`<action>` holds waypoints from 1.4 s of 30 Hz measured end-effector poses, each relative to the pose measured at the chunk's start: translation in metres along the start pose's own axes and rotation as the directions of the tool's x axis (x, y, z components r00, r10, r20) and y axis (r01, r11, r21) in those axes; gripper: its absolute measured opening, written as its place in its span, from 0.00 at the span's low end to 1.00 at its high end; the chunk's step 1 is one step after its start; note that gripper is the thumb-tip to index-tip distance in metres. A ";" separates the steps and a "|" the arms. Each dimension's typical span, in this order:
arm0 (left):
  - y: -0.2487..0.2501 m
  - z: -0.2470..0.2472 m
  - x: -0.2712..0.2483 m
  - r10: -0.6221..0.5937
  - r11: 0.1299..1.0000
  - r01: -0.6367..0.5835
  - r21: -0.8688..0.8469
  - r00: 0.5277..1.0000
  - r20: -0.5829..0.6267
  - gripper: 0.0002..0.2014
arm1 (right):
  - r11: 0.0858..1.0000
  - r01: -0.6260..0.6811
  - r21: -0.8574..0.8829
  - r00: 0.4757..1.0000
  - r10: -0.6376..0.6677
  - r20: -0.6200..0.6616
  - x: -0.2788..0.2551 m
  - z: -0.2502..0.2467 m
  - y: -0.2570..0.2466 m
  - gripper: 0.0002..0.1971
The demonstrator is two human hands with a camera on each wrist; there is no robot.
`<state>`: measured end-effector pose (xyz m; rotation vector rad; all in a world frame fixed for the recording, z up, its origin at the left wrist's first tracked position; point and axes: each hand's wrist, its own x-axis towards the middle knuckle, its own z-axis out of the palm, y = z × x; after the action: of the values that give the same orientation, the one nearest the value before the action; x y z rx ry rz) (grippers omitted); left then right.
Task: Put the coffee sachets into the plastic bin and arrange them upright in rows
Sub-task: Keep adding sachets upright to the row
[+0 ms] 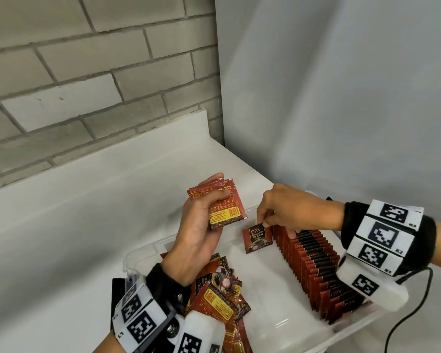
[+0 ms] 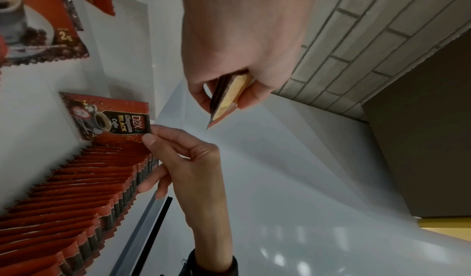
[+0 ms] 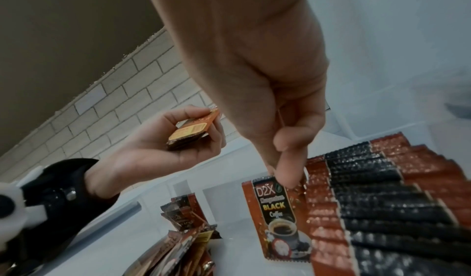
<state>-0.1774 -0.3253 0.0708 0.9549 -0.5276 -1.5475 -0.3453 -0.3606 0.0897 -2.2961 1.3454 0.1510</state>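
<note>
Open white floor of bin between upright row of sachets at right, loose heap of sachets at left, single sachet standing at row's far end.

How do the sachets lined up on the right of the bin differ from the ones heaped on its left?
The row of sachets stands upright, packed face to face along the right side of the plastic bin; the loose pile of sachets lies flat and overlapping at odd angles. The row shows mostly top edges; the pile shows whole fronts and yellow-labelled backs. Both look like the same red coffee packs.
</note>
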 end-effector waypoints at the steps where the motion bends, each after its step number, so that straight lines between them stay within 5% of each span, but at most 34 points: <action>1: 0.000 0.000 0.000 -0.001 1.000 0.001 0.004 1.000 0.001 0.17 | 1.000 0.000 0.008 1.000 0.000 0.005 0.000 0.000 0.000 0.08; 14: -0.001 0.000 -0.003 -0.013 0.998 0.010 0.063 0.998 0.061 0.22 | 0.956 -0.048 0.290 0.998 0.055 -0.015 -0.009 -0.016 0.007 0.06; 21: -0.003 0.002 -0.004 -0.045 0.996 0.032 0.088 0.988 0.151 0.27 | 0.687 -0.037 0.726 0.999 0.018 0.033 -0.030 -0.027 -0.004 0.15; 28: -0.006 0.004 -0.005 -0.093 0.988 0.064 0.138 0.972 0.214 0.27 | 0.617 0.031 0.786 0.994 0.065 -0.090 -0.034 -0.004 -0.007 0.10; 32: -0.005 0.008 -0.008 -0.139 0.983 0.107 0.146 0.962 0.234 0.17 | 0.597 0.080 0.798 0.987 0.065 -0.147 -0.039 -0.001 -0.004 0.08; 36: -0.003 0.010 -0.012 -0.211 0.973 0.171 0.157 0.934 0.287 0.30 | 0.549 0.217 0.807 0.952 0.064 -0.299 -0.045 -0.007 -0.004 0.05; 42: -0.005 0.011 -0.012 -0.258 0.966 0.240 0.099 0.927 0.271 0.27 | 0.624 0.399 0.672 0.881 -0.057 -0.470 -0.054 -0.013 -0.003 0.06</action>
<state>-0.1896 -0.3149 0.0761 0.8795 -0.6795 -1.9237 -0.3727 -0.3221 0.1197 -1.7528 0.9681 -0.8829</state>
